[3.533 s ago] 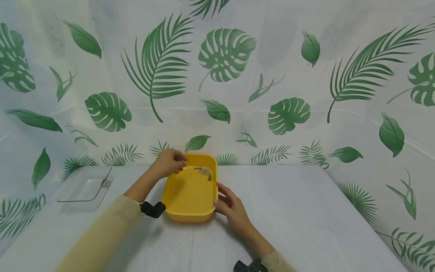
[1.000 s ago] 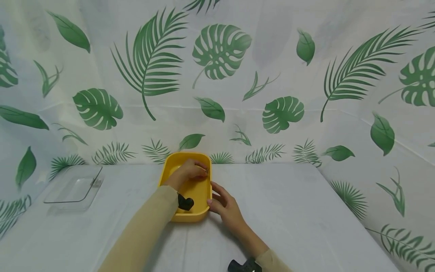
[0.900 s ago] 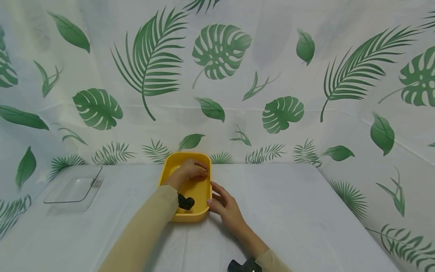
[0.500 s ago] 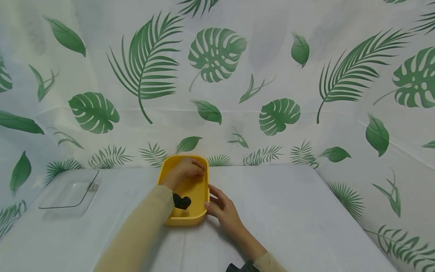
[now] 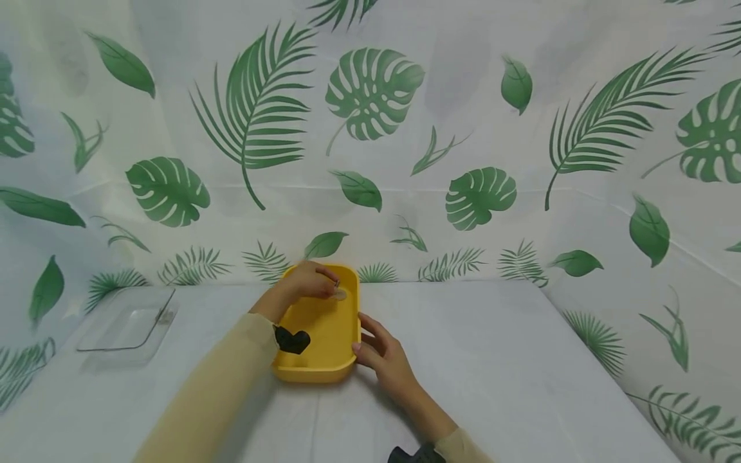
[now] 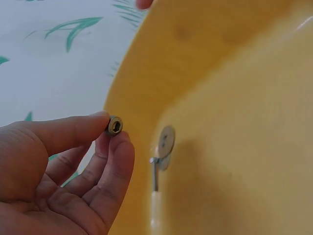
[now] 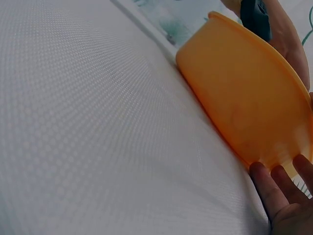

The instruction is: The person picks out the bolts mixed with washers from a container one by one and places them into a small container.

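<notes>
My left hand (image 5: 305, 281) is over the far part of a yellow tray (image 5: 318, 341), pinching a socket-head bolt (image 6: 115, 126) between thumb and fingers. The hex recess of the bolt faces the left wrist camera. Below it, flat round metal washers (image 6: 167, 139) overlap in the tray beside a small screw (image 6: 155, 175). In the head view the hand partly covers these pieces. My right hand (image 5: 386, 363) touches the tray's right side, thumb near the rim. Seen from the right wrist, its fairly straight fingers (image 7: 268, 188) rest against the outer wall.
A clear container (image 5: 130, 325) with a dark-edged rim stands at the left of the table. White cloth (image 5: 475, 373) covers the table, and a leaf-printed curtain (image 5: 399, 212) hangs right behind the tray.
My left hand first reached from the tray's far left rim down to its far right corner. It has since risen leftward with the bolt pinched, uncovering a washer. The right hand stays at the tray.
</notes>
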Action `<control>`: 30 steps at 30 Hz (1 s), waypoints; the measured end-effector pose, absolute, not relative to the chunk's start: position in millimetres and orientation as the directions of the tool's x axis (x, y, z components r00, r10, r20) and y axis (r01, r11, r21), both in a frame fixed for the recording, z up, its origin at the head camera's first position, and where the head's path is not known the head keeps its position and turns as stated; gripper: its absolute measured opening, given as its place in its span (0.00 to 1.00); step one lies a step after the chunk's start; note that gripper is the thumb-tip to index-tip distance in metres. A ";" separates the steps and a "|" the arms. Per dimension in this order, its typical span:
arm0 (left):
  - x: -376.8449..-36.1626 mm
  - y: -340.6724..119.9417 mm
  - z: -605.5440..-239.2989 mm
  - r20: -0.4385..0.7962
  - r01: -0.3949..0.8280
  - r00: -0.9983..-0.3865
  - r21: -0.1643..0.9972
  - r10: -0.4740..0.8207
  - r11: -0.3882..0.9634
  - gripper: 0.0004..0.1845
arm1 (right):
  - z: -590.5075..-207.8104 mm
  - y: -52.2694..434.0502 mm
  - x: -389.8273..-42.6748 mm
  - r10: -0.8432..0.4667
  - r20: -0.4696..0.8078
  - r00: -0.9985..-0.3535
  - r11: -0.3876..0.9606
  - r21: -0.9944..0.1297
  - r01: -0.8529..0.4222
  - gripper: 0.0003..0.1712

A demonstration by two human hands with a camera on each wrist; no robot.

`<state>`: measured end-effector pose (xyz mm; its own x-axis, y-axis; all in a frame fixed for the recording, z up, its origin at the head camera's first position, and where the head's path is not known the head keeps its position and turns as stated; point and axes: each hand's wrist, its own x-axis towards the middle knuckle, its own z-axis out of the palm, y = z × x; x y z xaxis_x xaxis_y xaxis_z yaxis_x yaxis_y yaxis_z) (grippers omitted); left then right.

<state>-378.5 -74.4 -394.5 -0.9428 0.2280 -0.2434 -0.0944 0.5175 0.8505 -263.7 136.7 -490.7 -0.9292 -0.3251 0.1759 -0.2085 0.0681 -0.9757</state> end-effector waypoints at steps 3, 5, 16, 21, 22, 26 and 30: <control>-375.1 -80.9 -390.9 -0.227 -0.085 -0.949 0.853 0.219 0.516 0.16 | -490.8 137.2 -262.8 -0.314 0.161 -0.936 0.081 -0.977 -0.196 0.34; -372.3 -85.9 -387.5 -0.224 -0.083 -0.950 0.852 0.217 0.518 0.16 | -490.2 137.7 -261.8 -0.311 0.155 -0.938 0.090 -0.977 -0.191 0.35; -351.7 -135.4 -372.3 -0.230 -0.088 -0.949 0.848 0.213 0.523 0.22 | -488.2 137.3 -262.1 -0.340 0.182 -0.923 0.044 -0.977 -0.208 0.35; -345.4 -162.2 -371.5 -0.247 -0.114 -0.952 0.832 0.179 0.543 0.22 | -489.5 136.6 -262.7 -0.333 0.171 -0.927 0.052 -0.979 -0.199 0.35; -343.8 -167.7 -371.0 -0.247 -0.115 -0.953 0.830 0.175 0.546 0.22 | -489.7 136.5 -262.6 -0.328 0.169 -0.929 0.051 -0.979 -0.196 0.35; -335.8 -189.0 -367.0 -0.249 -0.118 -0.956 0.811 0.156 0.573 0.23 | -489.5 136.2 -262.6 -0.320 0.168 -0.932 0.048 -0.980 -0.193 0.34; -326.1 -210.1 -361.0 -0.261 -0.137 -0.958 0.783 0.120 0.607 0.23 | -488.4 136.0 -263.3 -0.314 0.165 -0.935 0.052 -0.980 -0.191 0.34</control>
